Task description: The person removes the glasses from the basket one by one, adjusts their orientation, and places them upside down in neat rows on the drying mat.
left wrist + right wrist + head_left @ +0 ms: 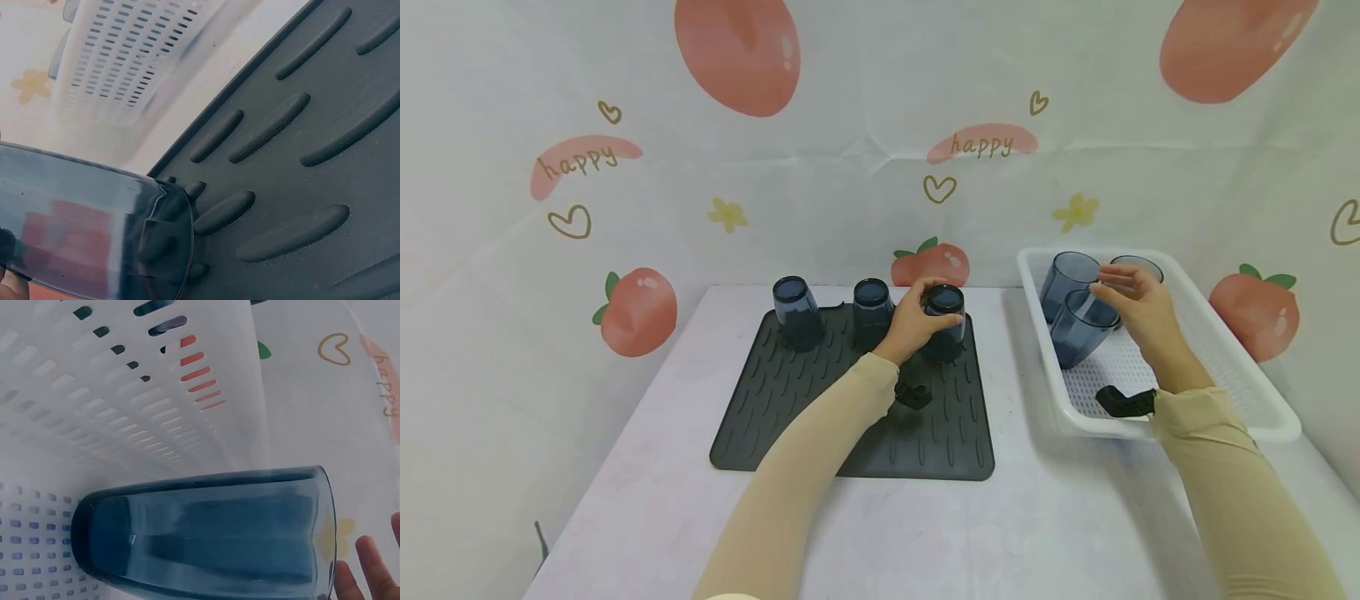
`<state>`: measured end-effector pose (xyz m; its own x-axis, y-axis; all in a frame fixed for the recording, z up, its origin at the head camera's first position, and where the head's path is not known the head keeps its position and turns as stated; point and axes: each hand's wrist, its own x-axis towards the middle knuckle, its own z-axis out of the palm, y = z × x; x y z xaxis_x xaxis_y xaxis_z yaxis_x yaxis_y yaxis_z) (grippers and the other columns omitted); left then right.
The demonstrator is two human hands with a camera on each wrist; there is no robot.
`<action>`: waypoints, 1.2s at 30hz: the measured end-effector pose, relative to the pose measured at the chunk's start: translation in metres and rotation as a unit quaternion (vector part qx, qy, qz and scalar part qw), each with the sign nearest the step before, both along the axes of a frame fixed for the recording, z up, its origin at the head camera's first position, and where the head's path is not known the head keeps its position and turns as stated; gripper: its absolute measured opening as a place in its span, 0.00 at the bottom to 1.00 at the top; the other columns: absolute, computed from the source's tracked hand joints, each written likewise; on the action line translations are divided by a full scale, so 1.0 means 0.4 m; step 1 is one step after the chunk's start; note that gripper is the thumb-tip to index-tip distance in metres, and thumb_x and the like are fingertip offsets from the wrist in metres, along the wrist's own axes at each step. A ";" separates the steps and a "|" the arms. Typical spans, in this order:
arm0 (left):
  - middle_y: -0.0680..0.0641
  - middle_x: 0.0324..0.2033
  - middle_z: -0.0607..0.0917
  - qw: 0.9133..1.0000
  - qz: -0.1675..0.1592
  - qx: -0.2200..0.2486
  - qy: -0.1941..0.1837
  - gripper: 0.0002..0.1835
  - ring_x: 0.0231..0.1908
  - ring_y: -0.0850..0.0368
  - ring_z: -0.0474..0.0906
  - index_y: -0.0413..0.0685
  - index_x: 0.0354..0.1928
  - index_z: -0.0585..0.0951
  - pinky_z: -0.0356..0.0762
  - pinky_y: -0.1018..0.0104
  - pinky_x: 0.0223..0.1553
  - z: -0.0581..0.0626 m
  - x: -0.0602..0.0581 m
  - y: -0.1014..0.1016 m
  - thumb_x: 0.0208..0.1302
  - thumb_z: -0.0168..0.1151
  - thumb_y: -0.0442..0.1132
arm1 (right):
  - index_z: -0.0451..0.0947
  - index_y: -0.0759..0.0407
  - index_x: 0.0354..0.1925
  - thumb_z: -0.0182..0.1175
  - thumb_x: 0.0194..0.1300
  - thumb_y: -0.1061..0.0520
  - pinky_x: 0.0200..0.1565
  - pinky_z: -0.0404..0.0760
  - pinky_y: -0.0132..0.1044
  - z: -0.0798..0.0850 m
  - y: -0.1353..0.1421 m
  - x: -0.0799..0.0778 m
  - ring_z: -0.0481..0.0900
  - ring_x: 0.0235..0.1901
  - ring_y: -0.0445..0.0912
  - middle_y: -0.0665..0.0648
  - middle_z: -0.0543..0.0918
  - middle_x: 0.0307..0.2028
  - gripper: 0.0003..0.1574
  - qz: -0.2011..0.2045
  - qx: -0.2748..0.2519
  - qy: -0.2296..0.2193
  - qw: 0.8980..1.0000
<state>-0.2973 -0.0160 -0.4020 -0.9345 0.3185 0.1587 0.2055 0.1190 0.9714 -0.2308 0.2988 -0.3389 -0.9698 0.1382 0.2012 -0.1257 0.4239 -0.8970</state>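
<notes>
Behind the pale tabletop [925, 542] hangs a white backdrop [850, 92] printed with red fruit [640, 317] and yellow flowers [727, 215].

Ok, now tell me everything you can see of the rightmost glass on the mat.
The glass is a transparent, smoky-blue tumbler of glass or clear plastic, with a thick, darker base and smooth, shiny sides. It is upside down, base up, at the back right of the dark ribbed mat, its rim apparently resting there. The left hand grips its side, the thumb across the front.

The tumbler [231, 534] looks glossy, the ridged pad [790, 404] matt
</notes>
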 end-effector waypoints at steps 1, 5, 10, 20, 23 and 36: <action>0.45 0.60 0.74 1.000 0.001 0.001 0.001 0.35 0.60 0.53 0.73 0.52 0.65 0.68 0.72 0.62 0.62 -0.001 0.000 0.000 0.56 0.72 0.34 | 0.71 0.35 0.50 0.59 0.69 0.49 0.52 0.70 0.26 -0.002 0.002 -0.002 0.69 0.47 0.26 0.31 0.72 0.44 0.14 0.002 0.005 -0.010 1.000; 0.48 0.57 0.75 1.000 0.004 0.002 0.012 0.34 0.58 0.55 0.74 0.55 0.63 0.69 0.74 0.63 0.60 -0.005 -0.001 0.000 0.55 0.73 0.36 | 0.68 0.34 0.54 0.59 0.68 0.45 0.61 0.67 0.50 -0.006 0.003 -0.009 0.70 0.59 0.41 0.47 0.72 0.56 0.17 0.011 0.033 -0.046 0.998; 0.48 0.57 0.75 1.000 0.007 0.002 0.020 0.33 0.57 0.55 0.75 0.55 0.62 0.70 0.75 0.62 0.59 -0.007 0.000 0.001 0.55 0.72 0.36 | 0.62 0.53 0.68 0.57 0.69 0.45 0.64 0.62 0.62 -0.004 0.001 -0.015 0.57 0.69 0.63 0.69 0.60 0.69 0.35 0.033 0.056 -0.071 0.995; 0.45 0.60 0.73 1.000 0.001 0.001 0.002 0.35 0.60 0.53 0.72 0.51 0.65 0.68 0.73 0.61 0.62 0.009 0.008 -0.001 0.56 0.72 0.34 | 0.49 0.65 0.74 0.58 0.69 0.46 0.66 0.54 0.69 -0.001 0.000 -0.016 0.45 0.73 0.67 0.73 0.53 0.72 0.48 0.071 0.093 -0.102 0.988; 0.42 0.61 0.73 1.000 -0.005 -0.007 -0.002 0.34 0.61 0.51 0.71 0.48 0.66 0.67 0.72 0.61 0.62 0.038 0.032 -0.006 0.57 0.70 0.33 | 0.49 0.65 0.74 0.59 0.68 0.45 0.64 0.54 0.71 -0.003 0.001 -0.017 0.44 0.72 0.68 0.73 0.52 0.72 0.48 0.078 0.114 -0.112 0.984; 0.41 0.60 0.73 1.000 -0.005 -0.016 0.000 0.34 0.60 0.49 0.72 0.46 0.65 0.67 0.73 0.60 0.61 0.066 0.055 -0.010 0.58 0.69 0.31 | 0.50 0.66 0.74 0.62 0.65 0.47 0.65 0.52 0.70 -0.005 -0.001 -0.017 0.43 0.72 0.69 0.74 0.50 0.72 0.50 0.090 0.135 -0.124 0.979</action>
<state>-0.2754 -0.0201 -0.3756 -0.9317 0.3319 0.1473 0.2060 0.1489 0.9672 -0.2377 0.2985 -0.3410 -0.9972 -0.0646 -0.0379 -0.0124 0.6413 -0.7672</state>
